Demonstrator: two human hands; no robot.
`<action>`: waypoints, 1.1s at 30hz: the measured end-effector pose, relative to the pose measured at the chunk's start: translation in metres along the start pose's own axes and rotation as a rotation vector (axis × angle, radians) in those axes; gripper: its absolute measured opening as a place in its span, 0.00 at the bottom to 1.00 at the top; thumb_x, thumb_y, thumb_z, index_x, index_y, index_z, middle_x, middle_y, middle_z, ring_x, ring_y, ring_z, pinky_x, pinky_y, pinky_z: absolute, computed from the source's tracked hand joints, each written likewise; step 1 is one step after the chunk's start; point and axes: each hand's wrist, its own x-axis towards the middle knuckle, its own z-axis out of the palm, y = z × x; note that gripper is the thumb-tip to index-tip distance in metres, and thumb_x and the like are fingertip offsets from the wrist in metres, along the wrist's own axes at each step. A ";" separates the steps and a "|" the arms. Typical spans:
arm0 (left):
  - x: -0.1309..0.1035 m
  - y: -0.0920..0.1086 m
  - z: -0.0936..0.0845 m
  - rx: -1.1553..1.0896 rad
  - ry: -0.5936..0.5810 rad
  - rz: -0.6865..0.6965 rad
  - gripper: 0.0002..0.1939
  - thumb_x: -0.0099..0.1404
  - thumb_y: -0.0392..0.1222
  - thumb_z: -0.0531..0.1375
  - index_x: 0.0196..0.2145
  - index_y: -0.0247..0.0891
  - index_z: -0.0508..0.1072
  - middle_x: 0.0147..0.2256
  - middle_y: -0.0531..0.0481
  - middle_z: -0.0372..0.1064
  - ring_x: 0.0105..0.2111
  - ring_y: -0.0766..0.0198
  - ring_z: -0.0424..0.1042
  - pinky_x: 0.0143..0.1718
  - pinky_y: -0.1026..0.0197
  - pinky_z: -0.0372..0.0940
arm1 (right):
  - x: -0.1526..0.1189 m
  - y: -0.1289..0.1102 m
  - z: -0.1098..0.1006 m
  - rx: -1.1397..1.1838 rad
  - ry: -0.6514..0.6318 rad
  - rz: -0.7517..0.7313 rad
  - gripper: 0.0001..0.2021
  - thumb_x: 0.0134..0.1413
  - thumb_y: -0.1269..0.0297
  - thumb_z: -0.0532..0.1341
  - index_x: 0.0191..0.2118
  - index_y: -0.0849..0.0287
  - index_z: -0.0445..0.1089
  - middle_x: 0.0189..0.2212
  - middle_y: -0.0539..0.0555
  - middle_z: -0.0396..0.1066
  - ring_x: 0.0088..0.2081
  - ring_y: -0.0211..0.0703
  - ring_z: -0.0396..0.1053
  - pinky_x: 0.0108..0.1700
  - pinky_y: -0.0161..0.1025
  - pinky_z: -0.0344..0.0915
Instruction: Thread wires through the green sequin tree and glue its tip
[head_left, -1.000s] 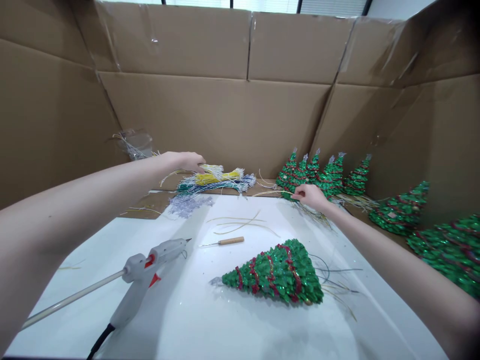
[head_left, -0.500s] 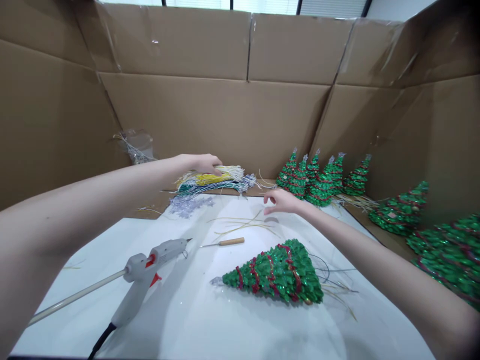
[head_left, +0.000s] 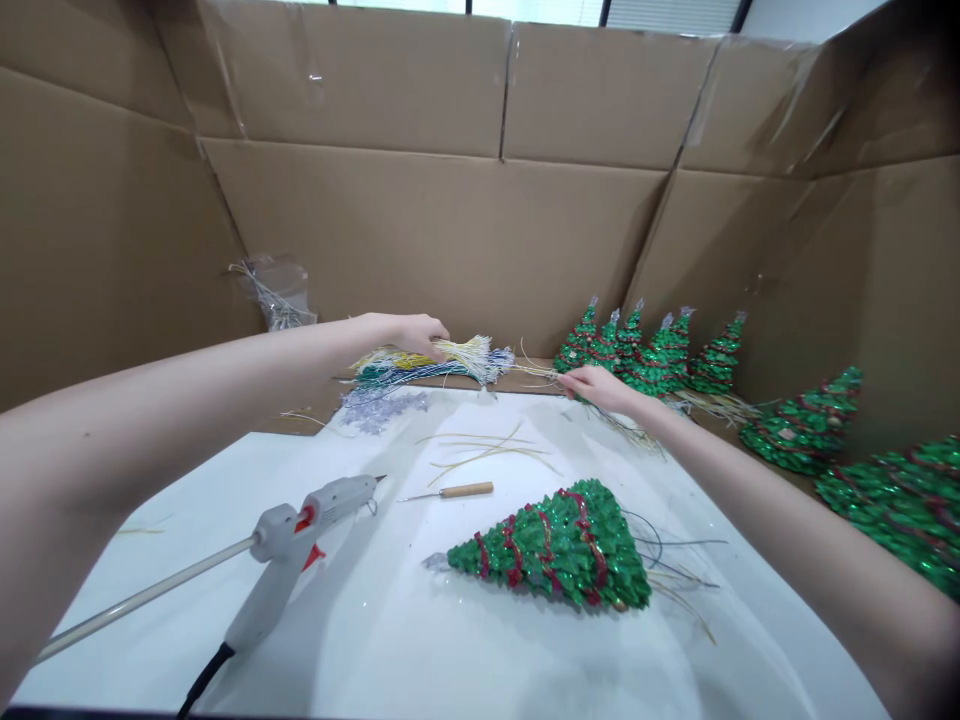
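At the back of the white table my left hand (head_left: 418,333) is closed on a bundle of thin yellow and white wires (head_left: 472,352). Blue and green wires (head_left: 405,376) lie just below it. To the right, my right hand (head_left: 598,386) pinches several loose pale wires (head_left: 531,368), whose ends stick out on both sides of the fingers. Nearer me, a green tinsel Christmas tree (head_left: 555,550) with red garland lies on its side, thin wires trailing from its base. A wooden-handled awl (head_left: 466,490) and some yellow wires (head_left: 487,448) are beyond it.
A grey hot glue gun (head_left: 281,560) with a long glue stick stands at the left. Several finished-looking trees (head_left: 652,355) line the right side. Clear star-like pieces (head_left: 384,408) and a plastic bag (head_left: 277,290) lie at back left. Cardboard walls (head_left: 420,240) surround the table.
My right hand has moved right and back and closed on loose wires. My left hand has shifted slightly, its fingers now closed round the yellow and white wires.
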 end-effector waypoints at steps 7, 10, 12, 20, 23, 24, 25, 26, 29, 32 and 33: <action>-0.009 -0.033 0.003 0.054 -0.008 -0.102 0.37 0.56 0.59 0.58 0.59 0.37 0.66 0.57 0.39 0.66 0.53 0.48 0.67 0.51 0.57 0.63 | -0.028 0.030 -0.011 0.003 0.004 0.146 0.31 0.59 0.39 0.45 0.25 0.59 0.71 0.17 0.50 0.60 0.21 0.39 0.54 0.28 0.38 0.53; -0.007 -0.030 0.002 0.058 -0.007 -0.095 0.38 0.56 0.58 0.58 0.60 0.36 0.66 0.57 0.38 0.66 0.53 0.48 0.67 0.50 0.58 0.63 | -0.027 0.014 0.004 0.041 -0.106 0.052 0.30 0.61 0.41 0.44 0.29 0.59 0.73 0.22 0.52 0.66 0.25 0.41 0.60 0.30 0.37 0.56; -0.004 -0.024 0.002 0.055 -0.012 -0.076 0.36 0.57 0.58 0.57 0.59 0.37 0.67 0.56 0.39 0.68 0.52 0.49 0.69 0.49 0.58 0.63 | -0.022 -0.002 0.016 0.054 -0.165 -0.012 0.28 0.62 0.44 0.46 0.30 0.59 0.74 0.28 0.54 0.70 0.30 0.42 0.64 0.34 0.37 0.59; 0.006 0.017 0.004 0.020 -0.008 0.056 0.30 0.58 0.56 0.57 0.54 0.38 0.70 0.51 0.43 0.72 0.48 0.54 0.70 0.43 0.63 0.63 | 0.020 -0.048 0.026 -0.131 0.164 -0.066 0.19 0.64 0.51 0.52 0.41 0.59 0.74 0.34 0.58 0.70 0.39 0.48 0.66 0.40 0.40 0.60; 0.007 0.035 0.007 0.006 -0.017 0.112 0.25 0.59 0.55 0.57 0.50 0.39 0.73 0.45 0.45 0.75 0.42 0.56 0.72 0.37 0.63 0.62 | 0.033 -0.060 0.025 -0.123 0.275 -0.116 0.14 0.63 0.55 0.56 0.43 0.57 0.74 0.34 0.56 0.68 0.39 0.48 0.65 0.42 0.40 0.60; 0.008 0.041 0.008 0.004 -0.021 0.128 0.24 0.59 0.55 0.57 0.48 0.39 0.73 0.43 0.45 0.75 0.40 0.56 0.72 0.36 0.63 0.61 | 0.036 -0.064 0.025 -0.130 0.296 -0.148 0.12 0.62 0.57 0.58 0.43 0.57 0.73 0.34 0.56 0.67 0.40 0.48 0.65 0.42 0.39 0.60; 0.008 0.045 0.008 0.003 -0.025 0.141 0.23 0.59 0.55 0.57 0.47 0.38 0.74 0.41 0.45 0.75 0.38 0.57 0.72 0.35 0.63 0.61 | 0.038 -0.068 0.026 -0.138 0.307 -0.182 0.10 0.61 0.58 0.59 0.42 0.56 0.73 0.35 0.56 0.67 0.40 0.48 0.65 0.42 0.39 0.59; 0.009 0.049 0.009 0.004 -0.028 0.151 0.22 0.59 0.55 0.57 0.45 0.38 0.74 0.40 0.45 0.75 0.37 0.57 0.72 0.34 0.63 0.60 | 0.039 -0.071 0.026 -0.148 0.315 -0.210 0.09 0.60 0.59 0.60 0.41 0.56 0.74 0.34 0.55 0.67 0.40 0.47 0.64 0.41 0.39 0.59; 0.012 0.054 0.011 0.006 -0.031 0.167 0.20 0.60 0.55 0.57 0.43 0.38 0.73 0.38 0.46 0.75 0.35 0.58 0.71 0.33 0.64 0.59 | 0.041 -0.078 0.029 -0.156 0.332 -0.265 0.05 0.59 0.63 0.62 0.36 0.56 0.74 0.32 0.54 0.66 0.37 0.46 0.63 0.39 0.38 0.58; 0.015 0.053 0.014 0.006 -0.035 0.181 0.20 0.60 0.54 0.58 0.44 0.39 0.73 0.41 0.46 0.75 0.38 0.57 0.71 0.34 0.63 0.59 | 0.041 -0.077 0.032 -0.120 0.348 -0.299 0.03 0.57 0.66 0.63 0.33 0.57 0.74 0.29 0.52 0.66 0.35 0.44 0.63 0.39 0.38 0.58; 0.015 0.052 0.015 0.005 -0.039 0.182 0.21 0.60 0.54 0.58 0.45 0.39 0.73 0.42 0.45 0.75 0.39 0.57 0.71 0.35 0.63 0.59 | 0.042 -0.077 0.032 -0.107 0.352 -0.310 0.03 0.56 0.67 0.63 0.32 0.57 0.74 0.29 0.52 0.66 0.34 0.43 0.63 0.38 0.37 0.58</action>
